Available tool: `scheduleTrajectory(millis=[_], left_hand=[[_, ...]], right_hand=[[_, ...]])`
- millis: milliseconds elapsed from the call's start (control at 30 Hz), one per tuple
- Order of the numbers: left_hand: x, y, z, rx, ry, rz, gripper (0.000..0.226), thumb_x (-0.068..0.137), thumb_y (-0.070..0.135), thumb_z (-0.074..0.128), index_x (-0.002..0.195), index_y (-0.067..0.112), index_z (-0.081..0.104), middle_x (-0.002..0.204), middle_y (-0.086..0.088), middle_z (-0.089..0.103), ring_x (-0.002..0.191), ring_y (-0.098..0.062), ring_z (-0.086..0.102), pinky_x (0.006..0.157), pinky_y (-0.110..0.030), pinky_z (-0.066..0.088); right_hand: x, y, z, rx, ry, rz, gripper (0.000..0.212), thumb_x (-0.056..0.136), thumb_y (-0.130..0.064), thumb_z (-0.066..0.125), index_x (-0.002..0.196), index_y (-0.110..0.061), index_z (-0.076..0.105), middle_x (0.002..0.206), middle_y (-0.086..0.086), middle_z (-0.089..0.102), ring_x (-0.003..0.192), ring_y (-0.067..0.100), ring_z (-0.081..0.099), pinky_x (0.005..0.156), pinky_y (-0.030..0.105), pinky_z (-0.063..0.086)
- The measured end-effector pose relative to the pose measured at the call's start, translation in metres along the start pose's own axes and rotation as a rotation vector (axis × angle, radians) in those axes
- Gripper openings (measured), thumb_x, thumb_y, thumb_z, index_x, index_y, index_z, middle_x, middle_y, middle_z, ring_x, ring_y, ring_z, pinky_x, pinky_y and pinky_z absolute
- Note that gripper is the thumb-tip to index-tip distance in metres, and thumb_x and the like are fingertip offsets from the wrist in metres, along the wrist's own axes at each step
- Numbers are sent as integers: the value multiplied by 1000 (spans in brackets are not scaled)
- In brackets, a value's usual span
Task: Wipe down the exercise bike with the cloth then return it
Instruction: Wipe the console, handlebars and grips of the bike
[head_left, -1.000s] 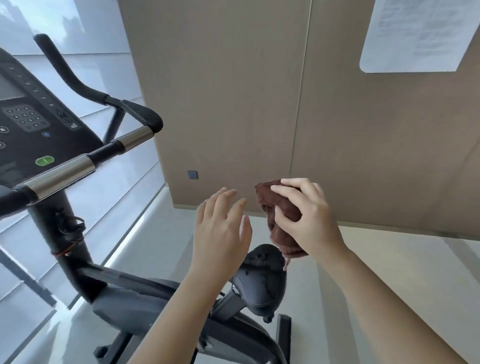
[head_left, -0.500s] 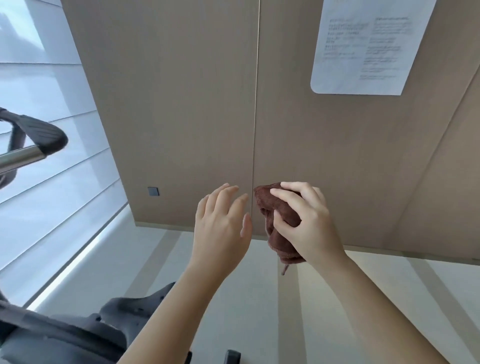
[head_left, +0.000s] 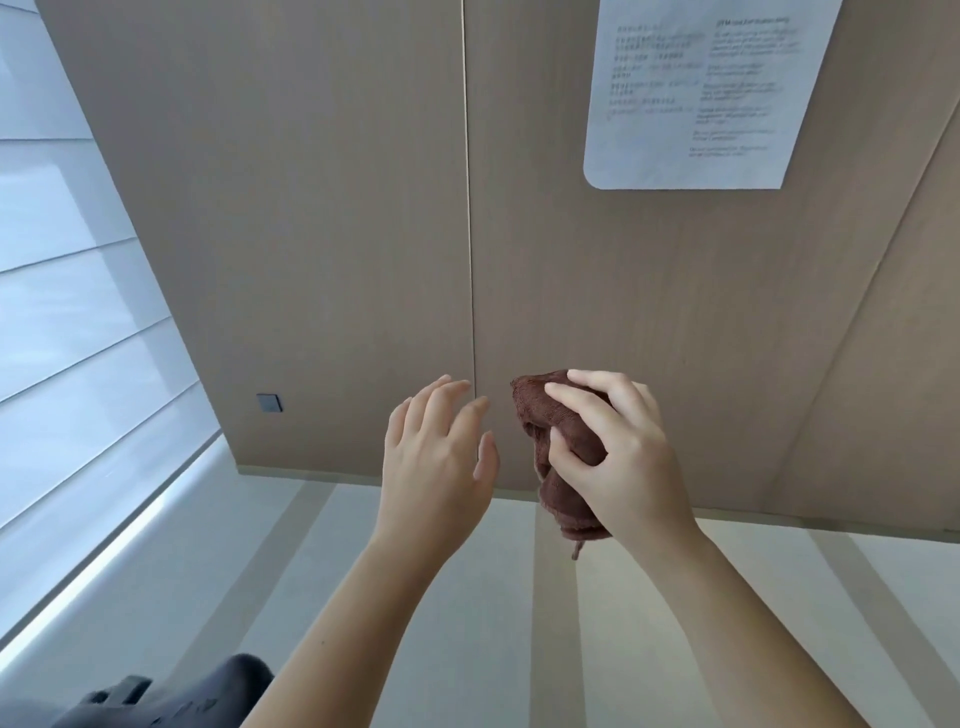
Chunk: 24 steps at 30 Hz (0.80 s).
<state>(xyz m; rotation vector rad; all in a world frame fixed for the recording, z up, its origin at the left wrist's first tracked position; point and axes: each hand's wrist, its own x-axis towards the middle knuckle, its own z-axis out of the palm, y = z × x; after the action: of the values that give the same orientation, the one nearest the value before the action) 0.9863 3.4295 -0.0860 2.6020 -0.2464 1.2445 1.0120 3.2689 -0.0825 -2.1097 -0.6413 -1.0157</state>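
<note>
Wooden wall ahead; vertically hanging cloth is clutched in curled right hand, just beside spread left hand

Bright daylight from window blinds at left; soft shadows; notice text blurred; wide-angle bending at frame edges.

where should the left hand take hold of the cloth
Probably the bare upper end of the cloth, which sticks out left of the right hand toward the open left hand. Come from the left and pinch it: the right hand's fingers wrap the bunched middle, and only a short end hangs below.
</note>
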Motion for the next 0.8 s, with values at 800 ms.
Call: scheduleTrajectory(millis=[800], left_hand=[[138, -314, 62, 379, 197, -430, 28, 76, 6, 68, 103, 2, 64, 113, -18, 61, 109, -37, 55, 93, -47, 39]], right_hand=[[231, 3, 332, 417, -149, -276, 33, 75, -10, 65, 107, -15, 66, 111, 2, 60, 101, 25, 52, 92, 10, 34]])
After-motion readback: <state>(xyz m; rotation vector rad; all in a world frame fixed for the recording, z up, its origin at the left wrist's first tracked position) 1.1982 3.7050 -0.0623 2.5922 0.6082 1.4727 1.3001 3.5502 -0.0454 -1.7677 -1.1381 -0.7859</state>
